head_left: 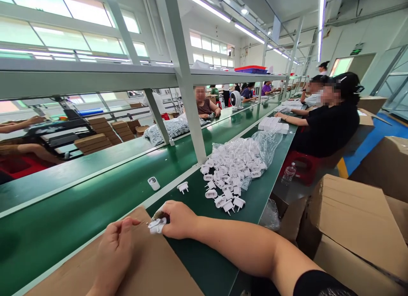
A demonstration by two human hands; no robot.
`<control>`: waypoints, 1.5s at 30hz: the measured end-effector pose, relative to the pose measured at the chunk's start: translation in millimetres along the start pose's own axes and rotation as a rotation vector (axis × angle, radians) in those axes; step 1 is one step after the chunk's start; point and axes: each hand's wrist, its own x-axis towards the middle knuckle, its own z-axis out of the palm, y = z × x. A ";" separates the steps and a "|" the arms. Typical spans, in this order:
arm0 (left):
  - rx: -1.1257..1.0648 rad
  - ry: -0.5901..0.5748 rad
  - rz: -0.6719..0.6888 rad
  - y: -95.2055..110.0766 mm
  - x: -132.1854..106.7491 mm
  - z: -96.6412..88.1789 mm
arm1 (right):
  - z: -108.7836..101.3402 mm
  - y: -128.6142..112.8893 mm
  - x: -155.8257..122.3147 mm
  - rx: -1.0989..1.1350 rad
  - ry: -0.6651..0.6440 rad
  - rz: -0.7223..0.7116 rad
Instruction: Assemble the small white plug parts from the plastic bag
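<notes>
My right hand (180, 219) is closed around white plug adapters (157, 226) at the far corner of a brown cardboard sheet (159, 266). To its left, my left hand (116, 249) is over the cardboard with curled fingers, the forefinger reaching toward the plug adapters. Whatever its fingertips may pinch is hidden. Just beyond my right hand lies a single white plug adapter (182, 187), pins down. A heap of similar white plug adapters (228, 177) spreads farther right, partly inside a clear plastic bag (269, 145).
A white piece (154, 183) lies on the green conveyor belt (127, 194). A metal post (189, 104) rises from the bench ahead. Cardboard boxes (360, 219) stand at my right. A co-worker in black (334, 121) sits farther along, by white boxes (273, 125).
</notes>
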 end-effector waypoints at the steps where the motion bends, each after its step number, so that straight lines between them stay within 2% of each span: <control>1: 0.017 0.008 -0.007 -0.5 1.2 0.3 | -0.6 -0.4 0.4 0.002 -0.011 -0.002; 8: -0.113 0.083 -0.122 -9.0 12.5 13.4 | -3.9 -0.5 -1.3 0.035 -0.087 -0.056; 11: -0.077 0.134 -0.153 -17.5 31.1 17.4 | -1.8 7.2 3.2 0.111 -0.099 -0.027; 15: 0.045 0.159 -0.151 -24.4 67.9 19.5 | 0.0 14.0 8.8 0.178 -0.084 0.042; 18: 0.112 0.086 -0.152 -27.2 96.3 26.4 | -2.3 14.2 13.3 0.329 0.016 0.132; 21: 0.148 0.002 -0.189 -29.5 117.6 35.1 | -6.4 12.8 18.0 0.580 0.067 0.294; 25: 0.186 -0.039 -0.191 -25.3 125.3 34.9 | -11.0 9.8 20.0 0.780 0.044 0.465; 28: 0.190 -0.046 -0.126 -15.0 109.3 21.9 | -12.2 6.0 19.2 0.861 0.023 0.497; 31: 0.164 -0.103 -0.055 -3.1 72.0 2.3 | -11.8 2.8 18.8 0.856 0.043 0.473; 35: 0.048 -0.294 0.126 9.6 7.2 -21.5 | -10.6 0.3 17.8 0.659 0.128 0.328; 38: -0.019 -0.431 0.239 14.8 -27.6 -29.7 | -11.0 -3.4 14.4 0.492 0.123 0.241; 41: -0.105 -0.466 0.182 14.6 -41.2 -29.1 | -12.2 -10.6 9.9 0.500 0.076 0.221; 45: -0.326 -0.439 0.068 11.3 -40.6 -26.8 | -14.2 -22.7 5.4 0.608 0.013 0.226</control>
